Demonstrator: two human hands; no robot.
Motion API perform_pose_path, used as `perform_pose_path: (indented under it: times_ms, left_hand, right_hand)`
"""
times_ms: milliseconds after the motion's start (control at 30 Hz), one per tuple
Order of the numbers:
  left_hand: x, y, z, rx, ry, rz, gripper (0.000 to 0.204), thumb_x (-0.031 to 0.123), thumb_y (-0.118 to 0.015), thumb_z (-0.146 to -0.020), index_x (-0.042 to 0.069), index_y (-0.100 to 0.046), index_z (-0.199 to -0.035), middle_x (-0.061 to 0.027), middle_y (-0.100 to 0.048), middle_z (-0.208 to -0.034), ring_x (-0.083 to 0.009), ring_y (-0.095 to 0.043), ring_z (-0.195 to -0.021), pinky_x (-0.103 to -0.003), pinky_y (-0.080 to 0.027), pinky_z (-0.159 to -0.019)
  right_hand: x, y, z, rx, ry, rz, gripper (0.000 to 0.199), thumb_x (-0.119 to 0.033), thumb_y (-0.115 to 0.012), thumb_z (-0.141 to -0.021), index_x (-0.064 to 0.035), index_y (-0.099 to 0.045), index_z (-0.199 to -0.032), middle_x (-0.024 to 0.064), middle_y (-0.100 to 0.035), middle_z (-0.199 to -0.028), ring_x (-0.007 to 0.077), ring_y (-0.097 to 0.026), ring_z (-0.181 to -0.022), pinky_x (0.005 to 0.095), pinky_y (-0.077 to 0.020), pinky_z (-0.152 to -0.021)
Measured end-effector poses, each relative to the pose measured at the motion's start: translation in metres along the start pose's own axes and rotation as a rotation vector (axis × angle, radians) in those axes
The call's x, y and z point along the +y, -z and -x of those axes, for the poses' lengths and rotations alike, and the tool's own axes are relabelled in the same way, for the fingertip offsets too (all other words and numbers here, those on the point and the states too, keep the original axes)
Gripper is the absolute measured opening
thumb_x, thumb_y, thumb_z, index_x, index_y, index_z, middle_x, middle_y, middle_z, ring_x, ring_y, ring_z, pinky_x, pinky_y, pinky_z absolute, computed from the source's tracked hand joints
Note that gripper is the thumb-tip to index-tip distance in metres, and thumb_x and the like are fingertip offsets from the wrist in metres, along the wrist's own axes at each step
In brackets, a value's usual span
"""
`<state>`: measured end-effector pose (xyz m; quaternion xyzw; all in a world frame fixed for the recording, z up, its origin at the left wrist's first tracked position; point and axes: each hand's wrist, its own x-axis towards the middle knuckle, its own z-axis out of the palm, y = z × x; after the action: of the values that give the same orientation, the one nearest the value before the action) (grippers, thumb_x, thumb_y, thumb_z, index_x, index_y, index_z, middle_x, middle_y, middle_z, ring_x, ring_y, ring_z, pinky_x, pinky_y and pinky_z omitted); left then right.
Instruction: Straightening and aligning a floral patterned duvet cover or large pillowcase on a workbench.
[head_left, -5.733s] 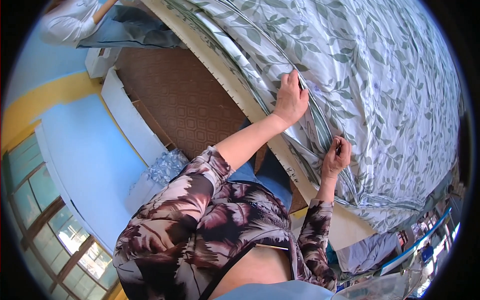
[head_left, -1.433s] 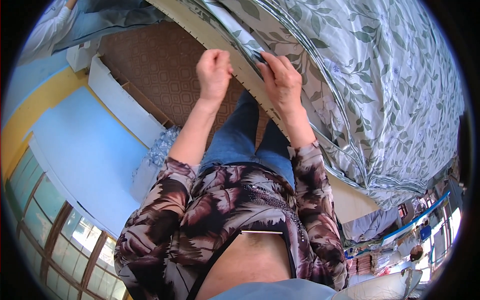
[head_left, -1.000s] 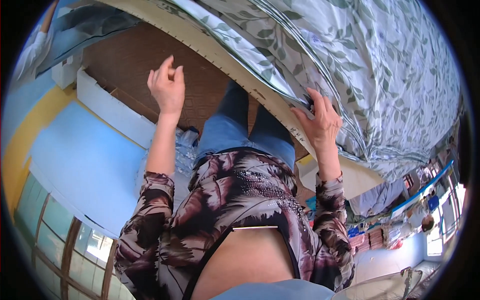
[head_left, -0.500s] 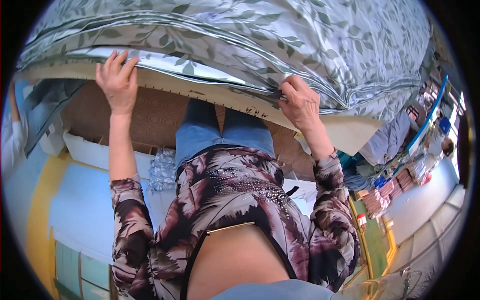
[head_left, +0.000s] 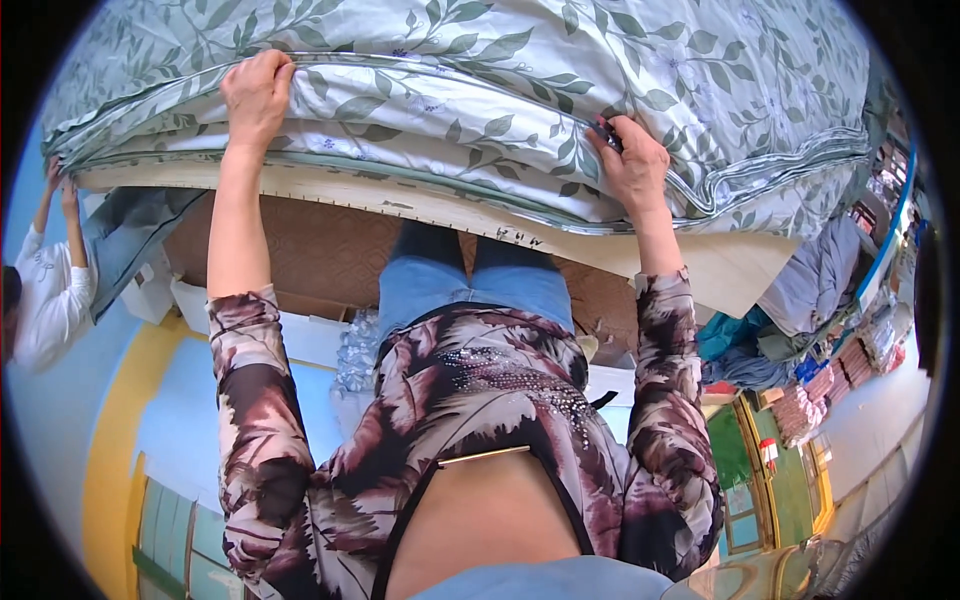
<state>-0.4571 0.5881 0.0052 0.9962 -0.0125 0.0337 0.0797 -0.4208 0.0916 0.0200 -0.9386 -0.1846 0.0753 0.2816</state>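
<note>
Fingers of the left hand (head_left: 257, 98) are closed over an edge of the leafy cloth (head_left: 470, 112); those of the right hand (head_left: 636, 168) are pinched round a small dark thing (head_left: 609, 133) at that same edge, too small for me to name. Half a second ago the left fingers were loose and spread over a lower layer; now they grip an upper one, so the work has both hands at one edge, which runs in a shallow curve between them. Beyond the fingers the cloth spreads wide, bunching in folds past the right hand. Nearer the body than either hand runs the pale edge of the table (head_left: 735, 272), with dark marks along it, and under that the brown floor (head_left: 325, 250). Off left of the left fingers, a co-worker (head_left: 58, 305) in white reaches up to the cloth. Well right of the right fingers hangs a grey heap (head_left: 818, 275).
</note>
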Motion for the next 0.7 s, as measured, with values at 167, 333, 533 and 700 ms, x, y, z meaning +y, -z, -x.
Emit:
perform_pose_path:
  times_ms: [167,333,533,700]
  left_hand:
    - [0.003,0.002,0.004,0.059,0.044,-0.11,0.009,0.026,-0.066,-0.09,0.017,-0.065,-0.094,0.0007,-0.067,-0.092,-0.0212,-0.061,-0.094,-0.045,-0.036,-0.096]
    - [0.03,0.001,0.012,0.25,0.197,-0.175,0.025,0.026,-0.074,-0.082,0.016,-0.063,-0.102,-0.0018,-0.062,-0.109,-0.0258,-0.056,-0.107,-0.046,-0.035,-0.099]
    - [0.06,-0.007,0.03,0.458,0.467,-0.07,0.042,0.02,-0.078,-0.076,0.008,-0.057,-0.111,-0.0119,-0.051,-0.125,-0.0343,-0.046,-0.12,-0.049,-0.034,-0.104]
    - [0.086,-0.015,0.042,0.553,0.496,0.142,0.042,0.014,-0.074,-0.078,0.004,-0.055,-0.114,-0.018,-0.049,-0.125,-0.0376,-0.045,-0.122,-0.049,-0.034,-0.106]
  right_hand:
    - [0.001,-0.008,-0.002,0.074,0.048,0.0,0.02,-0.02,-0.078,-0.083,-0.0065,-0.064,-0.089,0.0134,-0.062,-0.074,0.033,-0.061,-0.066,0.0381,-0.0475,-0.06]
    - [0.007,-0.013,-0.001,0.079,0.06,0.0,0.019,-0.019,-0.078,-0.084,-0.0066,-0.064,-0.089,0.0135,-0.063,-0.075,0.0327,-0.061,-0.064,0.0377,-0.0479,-0.06]
    - [0.007,-0.015,-0.004,0.071,0.071,-0.009,0.017,-0.019,-0.076,-0.087,-0.0061,-0.065,-0.09,0.0138,-0.063,-0.075,0.0317,-0.061,-0.065,0.0371,-0.0483,-0.06]
    - [0.016,-0.017,0.001,0.078,0.079,-0.013,0.017,-0.019,-0.072,-0.091,-0.0047,-0.064,-0.091,0.0139,-0.064,-0.077,0.03,-0.061,-0.064,0.0365,-0.0485,-0.061]
